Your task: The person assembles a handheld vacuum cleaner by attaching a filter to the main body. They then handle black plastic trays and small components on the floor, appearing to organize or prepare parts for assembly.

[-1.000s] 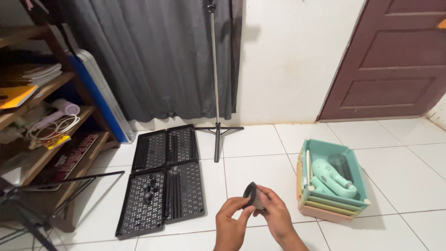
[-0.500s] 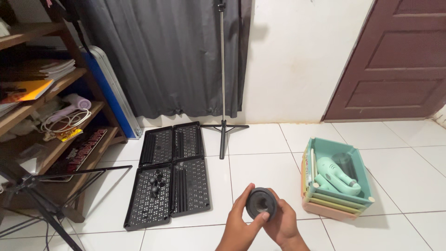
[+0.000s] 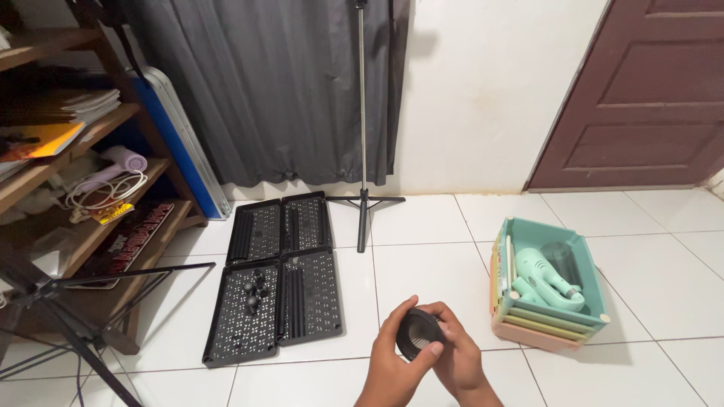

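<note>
Round black filter cap [image 3: 419, 336], ribbed at its face, is held above the white tiled floor [image 3: 430, 264] at the bottom centre of the view, its open side turned toward the camera. It is gripped from both sides. The left hand [image 3: 398, 360] is curled about its left and lower rim, thumb laid across the bottom edge and fingers hooked over the top. The right hand [image 3: 455, 350] is closed behind and to the right of it, fingers wrapped against the back. Both forearms enter from the lower edge.

To the right, on the floor, a teal crate [image 3: 554, 230] stacked in a pink one is noted, with a mint handheld vacuum [image 3: 544, 277] lying inside. To the left, black perforated panels [image 3: 279, 275] are laid flat in a block of four. A stand with tripod feet [image 3: 363, 197] is set before a dark curtain [image 3: 279, 90]. A wooden shelf [image 3: 72, 143] and a second tripod [image 3: 68, 316] occupy the left side. Nothing stands between the hands and the crate.
</note>
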